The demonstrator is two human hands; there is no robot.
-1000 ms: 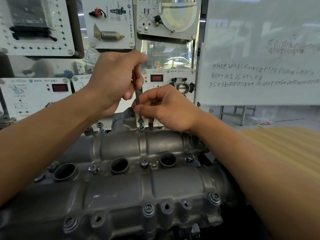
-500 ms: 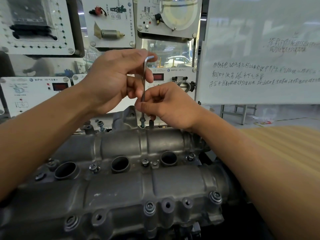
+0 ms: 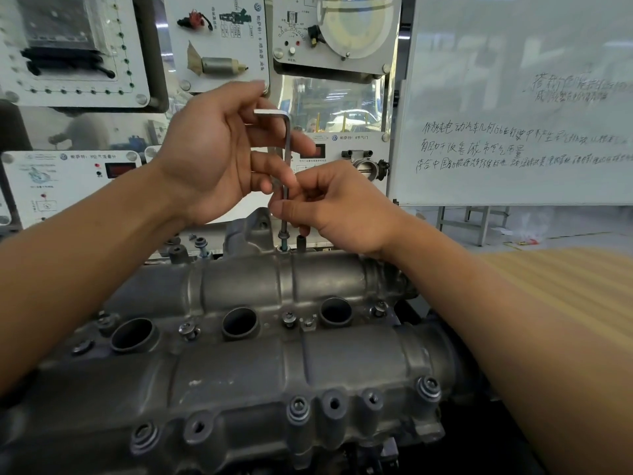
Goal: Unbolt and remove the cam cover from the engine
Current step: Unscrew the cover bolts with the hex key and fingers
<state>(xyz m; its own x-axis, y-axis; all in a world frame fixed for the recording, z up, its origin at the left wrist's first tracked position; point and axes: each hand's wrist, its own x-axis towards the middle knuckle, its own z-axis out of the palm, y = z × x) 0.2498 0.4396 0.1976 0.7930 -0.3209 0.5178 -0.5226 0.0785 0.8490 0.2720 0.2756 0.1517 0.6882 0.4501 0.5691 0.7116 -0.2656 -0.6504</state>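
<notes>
The grey cast cam cover [image 3: 260, 358] fills the lower middle of the head view, with three round plug holes and several bolts along its edges. An L-shaped hex key [image 3: 287, 145] stands upright in a raised bolt [image 3: 283, 236] at the cover's far edge. My left hand [image 3: 219, 152] holds the key's bent top, fingers curled round its short arm and upper shaft. My right hand [image 3: 329, 204] pinches the lower shaft just above the bolt. A loosened bolt [image 3: 201, 244] stands raised at the far left edge.
Training panels [image 3: 219, 46] with mounted parts hang right behind the engine. A whiteboard [image 3: 513, 108] with handwriting stands at the back right. A light wooden surface [image 3: 565, 289] lies to the right of the engine. A grey bracket [image 3: 250, 231] rises beside the worked bolt.
My left hand has turned the key's short arm round from inside the fist to pointing left, fingers opening outward. The right hand stayed pinched on the shaft.
</notes>
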